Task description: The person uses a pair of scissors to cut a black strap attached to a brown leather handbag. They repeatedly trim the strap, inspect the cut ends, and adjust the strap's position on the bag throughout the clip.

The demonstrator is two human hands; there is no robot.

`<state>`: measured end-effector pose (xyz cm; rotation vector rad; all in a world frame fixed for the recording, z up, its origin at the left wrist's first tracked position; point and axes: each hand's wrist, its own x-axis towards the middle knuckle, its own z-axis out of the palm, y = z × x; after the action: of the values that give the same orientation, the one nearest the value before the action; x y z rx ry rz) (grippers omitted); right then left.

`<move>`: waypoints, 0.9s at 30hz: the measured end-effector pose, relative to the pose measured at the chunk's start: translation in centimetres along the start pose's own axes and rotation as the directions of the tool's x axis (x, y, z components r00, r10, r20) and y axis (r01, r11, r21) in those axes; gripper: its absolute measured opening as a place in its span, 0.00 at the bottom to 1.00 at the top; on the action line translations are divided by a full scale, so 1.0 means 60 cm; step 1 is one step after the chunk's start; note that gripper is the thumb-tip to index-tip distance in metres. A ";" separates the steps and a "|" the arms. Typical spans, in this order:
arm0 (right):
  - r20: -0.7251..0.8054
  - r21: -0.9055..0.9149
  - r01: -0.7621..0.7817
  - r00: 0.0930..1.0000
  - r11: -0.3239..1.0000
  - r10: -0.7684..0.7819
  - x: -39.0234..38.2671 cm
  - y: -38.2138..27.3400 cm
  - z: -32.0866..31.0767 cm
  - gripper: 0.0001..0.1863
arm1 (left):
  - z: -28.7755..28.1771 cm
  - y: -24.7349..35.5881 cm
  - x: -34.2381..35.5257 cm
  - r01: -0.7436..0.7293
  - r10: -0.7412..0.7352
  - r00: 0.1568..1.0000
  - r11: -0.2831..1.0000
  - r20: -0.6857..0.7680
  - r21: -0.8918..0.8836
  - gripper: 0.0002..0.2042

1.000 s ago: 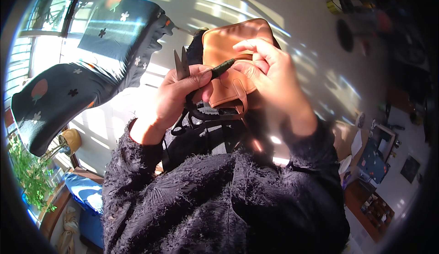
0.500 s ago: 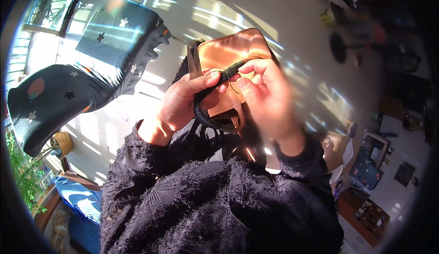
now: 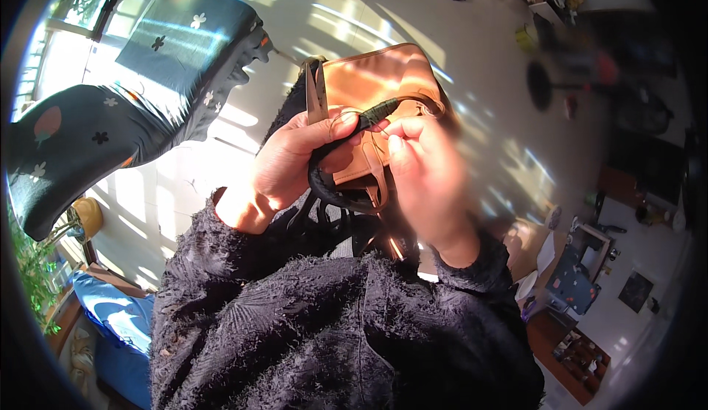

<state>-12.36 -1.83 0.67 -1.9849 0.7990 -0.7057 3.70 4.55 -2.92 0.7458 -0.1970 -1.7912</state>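
Note:
My left hand (image 3: pixel 291 159) grips scissors (image 3: pixel 316 94), blades upright, together with a black strap loop (image 3: pixel 324 187) whose upper section (image 3: pixel 380 113) is wrapped in dark green cord. The strap rests over a tan leather bag (image 3: pixel 375 67), which has a hanging tan handle. My right hand (image 3: pixel 424 170) is closed in a pinch just right of the wrapping, apparently on a thin dark thread; its far edge is blurred. The scissors' handles are hidden behind my left hand and the strap.
A covered chaise (image 3: pixel 162 63) with flower print stands at left by a window, near a plant (image 3: pixel 33 285), a yellow round object (image 3: pixel 88 218) and blue fabric (image 3: pixel 110 314). Blurred furniture and clutter line the right, with a wooden cabinet (image 3: pixel 560 366) at lower right.
My right hand has come down from its raised position, its fingers curling in beside the wrapping. The scissors in my left hand have shifted right and slightly lower in view.

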 end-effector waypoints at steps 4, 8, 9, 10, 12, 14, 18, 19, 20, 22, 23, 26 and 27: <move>0.002 -0.009 -0.008 1.000 1.000 0.008 0.003 -0.005 0.002 0.02 | -0.001 0.000 0.000 0.003 -0.003 1.000 1.000 -0.010 0.004 0.10; 0.003 -0.042 0.012 1.000 0.999 -0.012 0.003 -0.004 0.003 0.02 | -0.002 -0.001 -0.001 -0.001 0.001 1.000 1.000 -0.010 -0.002 0.10; 0.000 -0.045 0.014 1.000 0.999 -0.015 0.002 -0.003 0.003 0.02 | -0.003 -0.001 -0.001 -0.001 0.001 1.000 1.000 -0.010 0.001 0.10; -0.003 -0.046 0.017 1.000 0.999 -0.017 0.003 -0.003 0.004 0.02 | -0.003 -0.001 -0.001 -0.002 0.002 1.000 1.000 -0.011 0.003 0.10; -0.003 -0.041 0.018 1.000 0.999 -0.018 0.003 -0.003 0.004 0.02 | -0.003 -0.001 0.000 -0.011 0.012 1.000 1.000 -0.009 0.019 0.10; 0.005 -0.024 0.014 1.000 1.000 -0.014 0.003 -0.004 0.005 0.02 | -0.003 -0.002 -0.002 -0.016 0.016 1.000 1.000 -0.016 0.021 0.11; 0.009 -0.006 -0.008 1.000 1.000 0.008 0.002 -0.004 0.005 0.01 | 0.003 0.003 -0.003 -0.006 0.006 1.000 1.000 -0.024 0.001 0.11; 0.020 -0.007 -0.017 1.000 1.000 0.018 0.001 -0.005 0.004 0.01 | 0.005 0.004 -0.004 -0.004 0.004 1.000 1.000 -0.023 -0.004 0.11; 0.031 -0.008 -0.027 0.999 1.000 0.028 0.000 -0.006 0.003 0.01 | 0.003 0.003 -0.004 -0.008 0.008 1.000 1.000 -0.019 -0.001 0.11; -0.001 -0.011 0.034 0.999 0.999 -0.034 0.003 0.000 0.007 0.01 | -0.001 0.000 -0.003 -0.016 0.016 1.000 1.000 -0.010 0.004 0.11; -0.016 -0.014 0.064 0.998 0.998 -0.064 0.003 0.002 0.009 0.01 | -0.002 0.000 -0.003 -0.014 0.014 1.000 1.000 -0.009 0.002 0.11; -0.005 0.050 -0.013 1.000 0.999 0.013 0.000 0.002 0.011 0.01 | -0.002 -0.001 -0.003 -0.013 0.013 1.000 1.000 -0.013 -0.012 0.11; -0.007 0.039 -0.010 1.000 0.999 0.010 0.001 0.002 0.011 0.01 | 0.000 -0.001 -0.003 -0.017 0.016 1.000 1.000 -0.017 -0.021 0.11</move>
<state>-11.88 -1.57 0.27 -1.9435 0.7934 -0.7175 3.66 4.72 -2.88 0.7424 -0.1724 -1.7681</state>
